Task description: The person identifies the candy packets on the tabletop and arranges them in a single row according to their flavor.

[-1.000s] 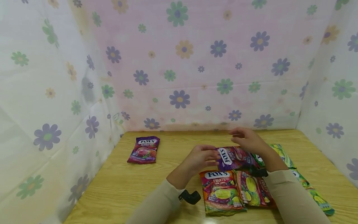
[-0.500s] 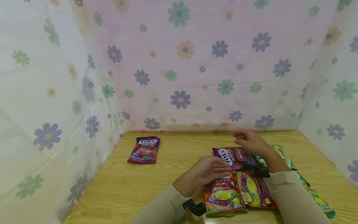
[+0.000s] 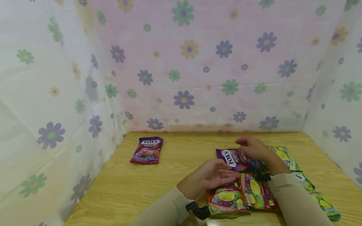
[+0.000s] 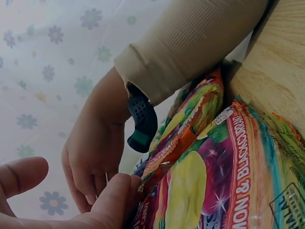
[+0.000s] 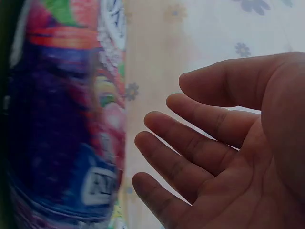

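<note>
My left hand [image 3: 217,174] extends its fingers over the top of an orange-and-red Fox's Fruits candy bag [image 3: 227,201]. Its fingertips lie close to the lower edge of a purple Fox's Berries candy bag [image 3: 233,160]; contact is unclear. Above the right part of that purple bag is my right hand [image 3: 255,150], which hides some of it. In the right wrist view the right hand's fingers [image 5: 186,148] are loosely bent, with a gap between them and the purple bag [image 5: 57,119]. Neither hand holds anything.
Another purple Berries bag [image 3: 147,150] lies alone at the table's left. A second Fruits bag [image 3: 255,191] sits beside the first. Green-yellow candy bags [image 3: 325,204] lie at the right, partly behind my right sleeve. Flowered cloth [image 3: 198,78] walls the wooden table [image 3: 169,179].
My left hand has moved right and toward me, from the purple bag's left end to over the Fruits bag. My right hand has shifted slightly right and lower.
</note>
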Motion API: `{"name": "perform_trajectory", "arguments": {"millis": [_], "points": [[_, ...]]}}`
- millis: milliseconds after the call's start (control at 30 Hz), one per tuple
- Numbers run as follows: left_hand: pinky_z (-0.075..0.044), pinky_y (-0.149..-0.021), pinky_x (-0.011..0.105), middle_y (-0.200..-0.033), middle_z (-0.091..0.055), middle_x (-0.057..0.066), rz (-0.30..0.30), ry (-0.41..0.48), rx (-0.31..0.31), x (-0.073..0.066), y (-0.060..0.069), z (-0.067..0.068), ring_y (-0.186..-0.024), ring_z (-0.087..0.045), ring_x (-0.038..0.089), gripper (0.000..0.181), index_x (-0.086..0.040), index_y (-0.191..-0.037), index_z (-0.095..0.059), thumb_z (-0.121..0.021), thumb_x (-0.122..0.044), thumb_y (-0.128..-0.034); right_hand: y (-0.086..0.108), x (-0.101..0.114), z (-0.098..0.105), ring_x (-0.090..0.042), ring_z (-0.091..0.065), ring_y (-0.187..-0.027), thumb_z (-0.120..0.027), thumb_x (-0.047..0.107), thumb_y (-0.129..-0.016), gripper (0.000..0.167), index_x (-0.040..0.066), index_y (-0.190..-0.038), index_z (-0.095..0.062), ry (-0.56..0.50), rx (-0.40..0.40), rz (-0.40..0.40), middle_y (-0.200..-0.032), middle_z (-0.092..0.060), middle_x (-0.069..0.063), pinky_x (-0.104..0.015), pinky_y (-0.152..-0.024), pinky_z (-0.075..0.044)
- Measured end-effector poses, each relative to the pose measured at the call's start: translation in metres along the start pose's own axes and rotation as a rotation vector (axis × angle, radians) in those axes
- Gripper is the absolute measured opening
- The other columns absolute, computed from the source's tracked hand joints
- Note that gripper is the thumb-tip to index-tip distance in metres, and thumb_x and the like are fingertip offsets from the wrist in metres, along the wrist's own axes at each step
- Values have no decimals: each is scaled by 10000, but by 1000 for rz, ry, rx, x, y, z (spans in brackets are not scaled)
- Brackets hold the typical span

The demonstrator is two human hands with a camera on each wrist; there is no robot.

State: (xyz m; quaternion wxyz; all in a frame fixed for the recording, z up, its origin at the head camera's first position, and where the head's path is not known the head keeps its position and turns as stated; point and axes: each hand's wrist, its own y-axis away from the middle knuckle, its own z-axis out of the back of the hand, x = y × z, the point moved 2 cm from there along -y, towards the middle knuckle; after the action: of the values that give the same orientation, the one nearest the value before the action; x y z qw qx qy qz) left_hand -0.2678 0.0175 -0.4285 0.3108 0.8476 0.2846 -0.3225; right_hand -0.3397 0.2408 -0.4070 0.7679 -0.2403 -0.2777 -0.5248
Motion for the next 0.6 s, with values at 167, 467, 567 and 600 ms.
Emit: {"name": "perform_trajectory", "arguments": {"millis": [167, 467, 567, 600], "points": [[-366, -1219, 469, -1452, -475, 346, 13, 16, -13, 1, -1, 0, -1433, -452, 469, 487, 134, -1404, -426, -517, -143, -1014, -3, -6, -6, -355, -689, -983, -563, 153, -1041, 455, -84, -1428, -539, 15, 41, -42, -1390, -603, -295, -539, -963, -549], [-362, -1222, 469, -1523, -353, 377, -14, 6, -40, -1, 1, -1, -1453, -409, 482, 556, 155, -1438, -373, -535, -134, -991, -4, -10, -11, -342, -655, -1130, -586, 165, -1011, 448, -82, -1384, -582, 39, 37, -78, -1344, -638, -268, -558, -983, -551], [-368, -1216, 476, -1501, -376, 368, -29, -5, -48, -2, 0, 0, -1439, -429, 482, 560, 150, -1433, -372, -543, -139, -985, -5, -11, -11, -361, -652, -1149, -582, 155, -1006, 438, -82, -1373, -592, 47, 34, -81, -1331, -645, -267, -575, -995, -542], [-369, -1214, 480, -1488, -387, 366, -37, -7, -52, -3, 0, 0, -1433, -435, 482, 562, 149, -1432, -371, -547, -138, -982, -5, -11, -11, -353, -654, -1134, -581, 147, -1002, 436, -83, -1372, -592, 48, 35, -81, -1322, -649, -264, -572, -990, -545]]}}
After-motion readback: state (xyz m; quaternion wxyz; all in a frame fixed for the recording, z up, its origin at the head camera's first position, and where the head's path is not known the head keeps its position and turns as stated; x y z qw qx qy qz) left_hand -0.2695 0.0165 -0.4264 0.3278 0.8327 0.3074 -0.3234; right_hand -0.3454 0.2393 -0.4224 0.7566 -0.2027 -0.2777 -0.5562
